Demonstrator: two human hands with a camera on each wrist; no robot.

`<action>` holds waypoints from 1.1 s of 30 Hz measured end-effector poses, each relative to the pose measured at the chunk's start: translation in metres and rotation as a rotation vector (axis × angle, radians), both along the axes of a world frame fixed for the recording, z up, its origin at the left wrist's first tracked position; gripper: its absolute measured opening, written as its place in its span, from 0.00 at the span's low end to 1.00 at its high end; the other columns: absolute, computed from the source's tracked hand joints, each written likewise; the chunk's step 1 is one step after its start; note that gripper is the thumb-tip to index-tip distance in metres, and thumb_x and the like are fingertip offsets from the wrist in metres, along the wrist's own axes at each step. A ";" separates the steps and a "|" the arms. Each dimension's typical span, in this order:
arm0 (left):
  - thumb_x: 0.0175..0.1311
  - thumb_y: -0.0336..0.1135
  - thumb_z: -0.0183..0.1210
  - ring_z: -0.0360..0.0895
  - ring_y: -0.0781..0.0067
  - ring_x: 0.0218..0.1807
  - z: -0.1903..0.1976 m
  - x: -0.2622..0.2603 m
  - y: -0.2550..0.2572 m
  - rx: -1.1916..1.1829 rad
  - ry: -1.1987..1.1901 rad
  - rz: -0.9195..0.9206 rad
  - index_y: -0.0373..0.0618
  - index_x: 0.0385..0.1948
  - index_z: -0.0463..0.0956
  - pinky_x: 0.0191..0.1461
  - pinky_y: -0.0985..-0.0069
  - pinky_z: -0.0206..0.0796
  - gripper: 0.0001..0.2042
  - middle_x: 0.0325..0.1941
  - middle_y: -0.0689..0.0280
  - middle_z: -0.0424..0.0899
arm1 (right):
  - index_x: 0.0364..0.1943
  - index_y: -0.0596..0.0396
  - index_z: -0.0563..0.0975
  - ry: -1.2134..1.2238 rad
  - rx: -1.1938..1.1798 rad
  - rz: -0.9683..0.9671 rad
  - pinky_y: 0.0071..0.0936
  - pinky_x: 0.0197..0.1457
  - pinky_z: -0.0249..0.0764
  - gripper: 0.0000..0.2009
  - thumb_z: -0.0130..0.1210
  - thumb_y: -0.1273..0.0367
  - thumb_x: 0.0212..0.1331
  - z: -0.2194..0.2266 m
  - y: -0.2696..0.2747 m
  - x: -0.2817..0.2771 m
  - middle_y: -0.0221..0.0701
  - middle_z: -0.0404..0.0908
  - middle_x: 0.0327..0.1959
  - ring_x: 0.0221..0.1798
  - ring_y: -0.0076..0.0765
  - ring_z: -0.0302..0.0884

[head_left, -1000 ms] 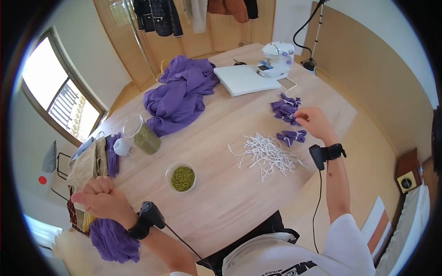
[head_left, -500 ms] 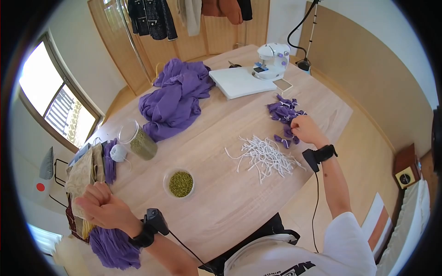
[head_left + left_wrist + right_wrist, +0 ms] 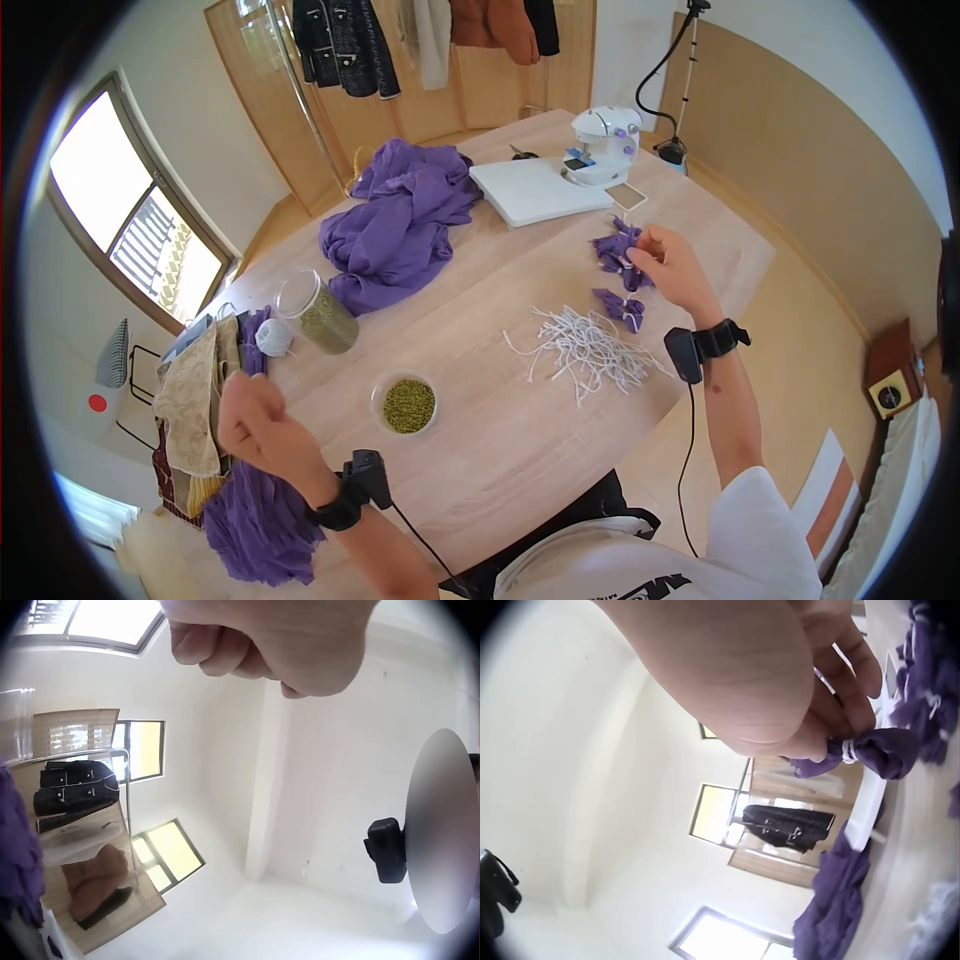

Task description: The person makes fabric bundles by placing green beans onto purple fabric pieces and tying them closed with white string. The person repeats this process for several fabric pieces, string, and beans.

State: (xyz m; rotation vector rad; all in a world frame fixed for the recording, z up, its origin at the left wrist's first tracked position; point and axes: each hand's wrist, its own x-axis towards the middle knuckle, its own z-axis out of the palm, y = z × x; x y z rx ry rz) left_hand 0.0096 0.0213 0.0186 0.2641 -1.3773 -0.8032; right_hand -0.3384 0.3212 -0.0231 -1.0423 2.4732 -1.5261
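Note:
My right hand (image 3: 676, 268) pinches a small purple cloth pouch (image 3: 889, 752) tied round its neck with white string, its gathered end between thumb and fingers. It hangs beside a pile of similar tied purple pouches (image 3: 608, 248) on the right of the table. A separate purple pouch (image 3: 622, 310) lies just below, near a heap of white strings (image 3: 590, 350). On the other side, my left hand (image 3: 262, 425) is raised in a loose fist over the table's left part, nothing showing in it; the left wrist view shows its fingers (image 3: 225, 652) curled in.
Green beans (image 3: 410, 405) fill a clear bowl mid-table, with a jar (image 3: 327, 325) of beans behind. Purple cloth (image 3: 395, 240) is heaped at the back beside a white sewing machine (image 3: 605, 145) and its board (image 3: 535, 195). Folded fabrics (image 3: 190, 400) and a white yarn ball (image 3: 273, 338) lie left.
My right hand went down to the pouches by the strings, then rose toward the pile holding one. My left hand has shifted right, still curled. The head view has tilted slightly.

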 end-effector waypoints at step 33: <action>0.63 0.17 0.60 0.81 0.73 0.43 0.011 -0.029 0.036 0.138 -0.258 -0.324 0.30 0.41 0.82 0.46 0.77 0.76 0.07 0.44 0.59 0.82 | 0.38 0.59 0.75 -0.633 -0.704 0.861 0.15 0.36 0.71 0.05 0.61 0.77 0.62 0.051 -0.199 0.177 0.22 0.77 0.29 0.33 0.12 0.75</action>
